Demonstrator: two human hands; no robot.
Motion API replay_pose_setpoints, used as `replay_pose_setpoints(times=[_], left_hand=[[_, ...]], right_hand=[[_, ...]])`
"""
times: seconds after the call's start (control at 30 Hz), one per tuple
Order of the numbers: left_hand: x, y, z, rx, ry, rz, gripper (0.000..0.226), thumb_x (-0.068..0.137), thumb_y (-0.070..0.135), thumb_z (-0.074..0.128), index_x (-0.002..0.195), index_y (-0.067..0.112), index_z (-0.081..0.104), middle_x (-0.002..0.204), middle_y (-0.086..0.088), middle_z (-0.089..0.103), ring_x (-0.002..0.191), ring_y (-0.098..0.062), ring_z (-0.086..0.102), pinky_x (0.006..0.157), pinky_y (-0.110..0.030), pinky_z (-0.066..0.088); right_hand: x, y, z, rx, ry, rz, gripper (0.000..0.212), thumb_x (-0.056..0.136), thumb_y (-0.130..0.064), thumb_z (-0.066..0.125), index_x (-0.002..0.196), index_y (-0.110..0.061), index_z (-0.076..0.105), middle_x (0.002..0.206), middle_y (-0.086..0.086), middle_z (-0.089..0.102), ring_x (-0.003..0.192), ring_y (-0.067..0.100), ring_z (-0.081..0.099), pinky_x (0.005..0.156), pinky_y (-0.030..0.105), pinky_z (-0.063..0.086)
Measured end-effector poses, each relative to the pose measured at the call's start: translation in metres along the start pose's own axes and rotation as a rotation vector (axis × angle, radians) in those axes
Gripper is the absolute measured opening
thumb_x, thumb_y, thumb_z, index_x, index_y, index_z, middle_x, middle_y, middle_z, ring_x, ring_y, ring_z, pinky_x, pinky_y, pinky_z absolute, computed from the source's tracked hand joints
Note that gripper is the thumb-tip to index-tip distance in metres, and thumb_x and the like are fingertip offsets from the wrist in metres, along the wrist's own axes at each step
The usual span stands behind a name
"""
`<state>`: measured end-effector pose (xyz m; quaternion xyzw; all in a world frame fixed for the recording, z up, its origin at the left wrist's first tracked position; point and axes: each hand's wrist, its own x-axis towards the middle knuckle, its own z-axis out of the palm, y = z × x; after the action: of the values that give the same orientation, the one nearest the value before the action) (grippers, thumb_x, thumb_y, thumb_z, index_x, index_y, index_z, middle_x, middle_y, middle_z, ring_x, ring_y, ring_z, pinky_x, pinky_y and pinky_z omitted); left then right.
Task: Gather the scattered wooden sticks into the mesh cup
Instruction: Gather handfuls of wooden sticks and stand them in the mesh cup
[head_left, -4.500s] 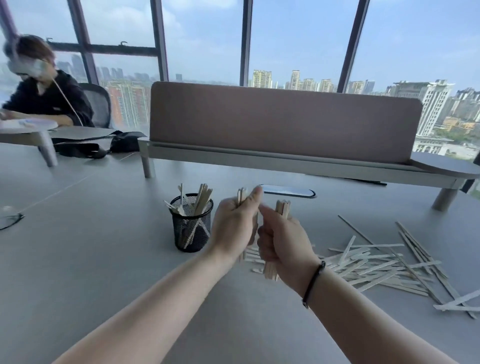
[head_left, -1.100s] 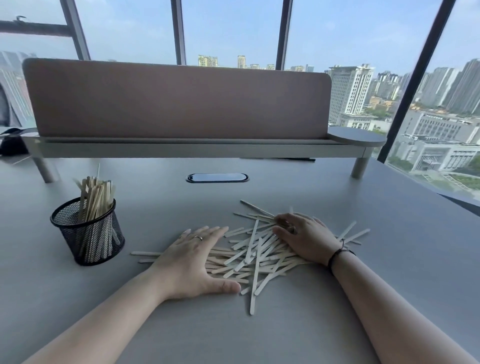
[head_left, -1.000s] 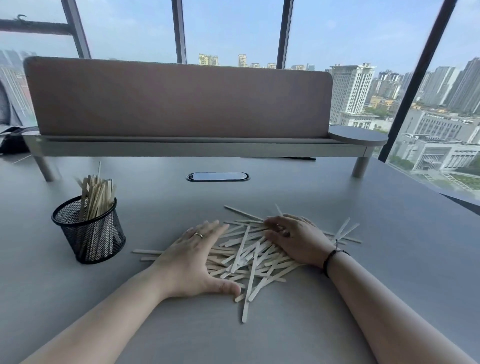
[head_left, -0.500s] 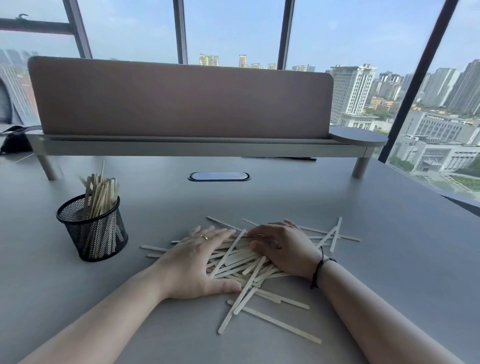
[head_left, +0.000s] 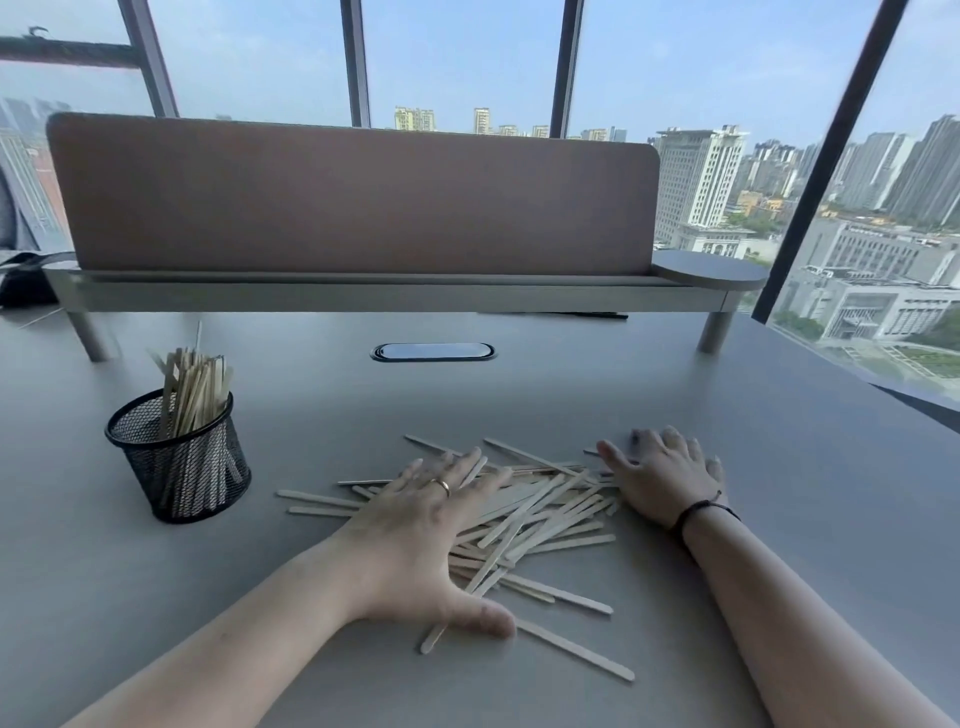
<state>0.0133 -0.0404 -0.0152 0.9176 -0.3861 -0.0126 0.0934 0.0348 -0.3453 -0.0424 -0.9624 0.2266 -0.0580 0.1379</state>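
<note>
Two flat hands, left hand (head_left: 415, 540) and right hand (head_left: 662, 480), spread on wooden sticks (head_left: 540, 519) (no writing visible)

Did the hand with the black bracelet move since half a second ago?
Yes. The right hand slid rightward, away from the mesh cup, to the right edge of the stick pile, fingers spread flat.

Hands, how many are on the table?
2. The left hand lies flat on the pile of wooden sticks; the right hand lies flat at the pile's right edge. None seem hidden.
</note>
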Motion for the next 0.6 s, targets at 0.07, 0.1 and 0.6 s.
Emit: replay_pose_setpoints(times=[0.07,0.1,0.6], left_hand=[[0.0,-0.005,0.0,-0.034,0.058,0.003,0.113,0.07,0.085,0.057,0.157,0.042,-0.001,0.162,0.021,-0.004,0.143,0.008,-0.007,0.115,-0.018,-0.01],[0.0,-0.009,0.001,-0.06,0.074,0.007,0.106,0.074,0.081,0.058,0.157,0.041,0.005,0.162,0.023,0.004,0.143,0.011,-0.001,0.114,-0.014,-0.005],[0.0,-0.022,0.008,-0.142,0.109,0.03,0.078,0.087,0.073,0.038,0.152,0.03,0.037,0.161,0.016,0.026,0.145,0.001,0.028,0.113,-0.007,0.014]], right_hand=[[0.0,-0.006,0.005,0.041,-0.017,-0.068,0.081,0.082,-0.082,0.025,0.142,-0.03,0.044,0.152,0.006,0.04,0.144,0.027,0.029,0.117,0.046,0.021],[-0.002,-0.012,0.005,0.086,-0.009,-0.103,0.078,0.085,-0.078,0.029,0.142,-0.028,0.045,0.151,0.006,0.043,0.143,0.026,0.032,0.117,0.044,0.024],[-0.033,-0.048,-0.001,0.339,-0.122,-0.586,0.068,0.068,-0.077,0.058,0.125,-0.04,0.059,0.125,-0.018,0.059,0.114,0.002,0.056,0.098,0.026,0.044]])
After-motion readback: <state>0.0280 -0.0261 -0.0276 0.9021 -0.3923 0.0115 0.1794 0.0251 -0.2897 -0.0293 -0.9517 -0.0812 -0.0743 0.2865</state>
